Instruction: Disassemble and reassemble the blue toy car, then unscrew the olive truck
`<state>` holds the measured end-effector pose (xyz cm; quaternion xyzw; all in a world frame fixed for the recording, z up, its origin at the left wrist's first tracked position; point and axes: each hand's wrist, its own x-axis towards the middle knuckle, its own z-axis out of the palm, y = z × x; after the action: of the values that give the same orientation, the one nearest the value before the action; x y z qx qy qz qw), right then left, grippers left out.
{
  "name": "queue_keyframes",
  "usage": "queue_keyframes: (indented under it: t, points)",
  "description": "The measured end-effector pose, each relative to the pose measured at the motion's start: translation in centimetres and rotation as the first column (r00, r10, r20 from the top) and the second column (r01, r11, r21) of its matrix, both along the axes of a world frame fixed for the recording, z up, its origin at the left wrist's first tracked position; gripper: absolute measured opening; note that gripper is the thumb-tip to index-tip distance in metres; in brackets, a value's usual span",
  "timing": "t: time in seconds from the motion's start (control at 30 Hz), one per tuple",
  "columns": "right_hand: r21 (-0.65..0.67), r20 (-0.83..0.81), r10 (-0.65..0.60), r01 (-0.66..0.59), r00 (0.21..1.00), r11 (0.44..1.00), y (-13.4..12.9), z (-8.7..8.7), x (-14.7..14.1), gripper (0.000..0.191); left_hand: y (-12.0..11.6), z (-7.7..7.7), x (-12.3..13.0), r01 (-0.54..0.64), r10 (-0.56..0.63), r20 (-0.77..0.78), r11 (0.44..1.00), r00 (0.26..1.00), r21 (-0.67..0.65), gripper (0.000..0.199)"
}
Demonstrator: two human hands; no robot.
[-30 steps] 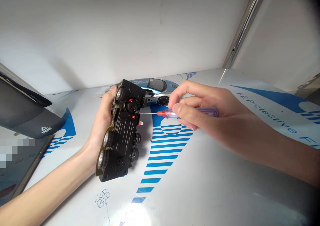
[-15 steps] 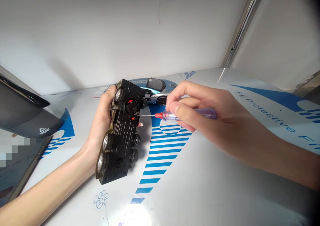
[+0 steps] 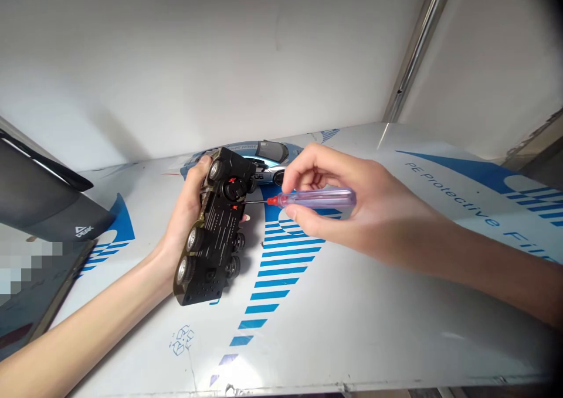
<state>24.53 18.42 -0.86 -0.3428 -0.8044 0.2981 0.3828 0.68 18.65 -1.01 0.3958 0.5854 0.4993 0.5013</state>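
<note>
My left hand point(image 3: 193, 196) grips a toy truck point(image 3: 213, 228) from its left side, with the black underside and wheels turned toward me. A round black part with red marks sits near the truck's far end. Between the thumb and fingers of my right hand point(image 3: 343, 181) is a screwdriver point(image 3: 319, 198) with a clear purple handle and a red collar. Its thin shaft points left, and the tip reaches the underside close to the round part. Whether the tip sits in a screw is too small to tell.
Behind the truck stands a blue and silver toy car point(image 3: 268, 155) near the white wall point(image 3: 246, 58). A dark grey object marked PEAK point(image 3: 48, 193) is at the left. The table point(image 3: 352, 327) carries printed film, and its front edge shows at the bottom.
My right fingers have opened out somewhat along the screwdriver handle, showing more of it. The truck stays in my left hand, and the view has shifted slightly.
</note>
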Motion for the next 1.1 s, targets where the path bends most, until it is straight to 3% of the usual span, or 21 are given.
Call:
queue_keyframes:
  t: [0.13, 0.27, 0.47, 0.6, 0.7, 0.73, 0.87, 1.1]
  points:
    - [-0.054, -0.065, 0.084, -0.087, 0.994, 0.995, 0.2, 0.1, 0.0, 0.005, -0.1, -0.1, -0.1, 0.018, -0.017, 0.054, 1.0, 0.998, -0.017, 0.051]
    - [-0.203, -0.137, 0.078, -0.105, 0.987, 0.973, 1.0, -0.4, -0.1, 0.033, -0.4, -0.2, -0.3, 0.018, -0.019, 0.111, 1.0, 0.994, 0.003, 0.051]
    - [-0.169, -0.153, 0.052, -0.077, 0.987, 0.983, 1.5, -1.6, -0.3, 0.025, 0.6, -2.1, -1.4, 0.054, -0.062, 0.142, 0.997, 0.988, 0.058, 0.054]
    - [-0.258, -0.15, -0.038, -0.002, 0.988, 0.966, 1.5, -2.4, -0.7, 0.02, 1.0, -2.6, -1.6, 0.107, -0.126, 0.209, 0.99, 0.97, 0.096, 0.053]
    - [-0.379, -0.121, -0.071, 0.02, 0.99, 0.925, 1.3, -2.6, -1.0, 0.043, 0.7, -2.2, -1.3, 0.095, -0.103, 0.248, 0.994, 0.963, 0.046, 0.057]
    - [-0.406, -0.082, -0.093, 0.052, 0.992, 0.912, 1.1, -2.6, -1.0, 0.041, 0.6, -2.0, -1.2, 0.095, -0.099, 0.26, 0.995, 0.961, 0.029, 0.06]
    - [-0.359, -0.061, -0.157, 0.125, 0.986, 0.925, 0.4, -1.9, -0.8, 0.037, 0.2, -1.5, -1.1, 0.09, -0.085, 0.309, 0.996, 0.947, -0.001, 0.057]
    - [-0.356, -0.149, -0.078, 0.02, 0.986, 0.934, 0.4, -1.8, -1.0, 0.036, 0.2, -1.7, -1.1, 0.062, -0.062, 0.273, 0.998, 0.96, 0.009, 0.053]
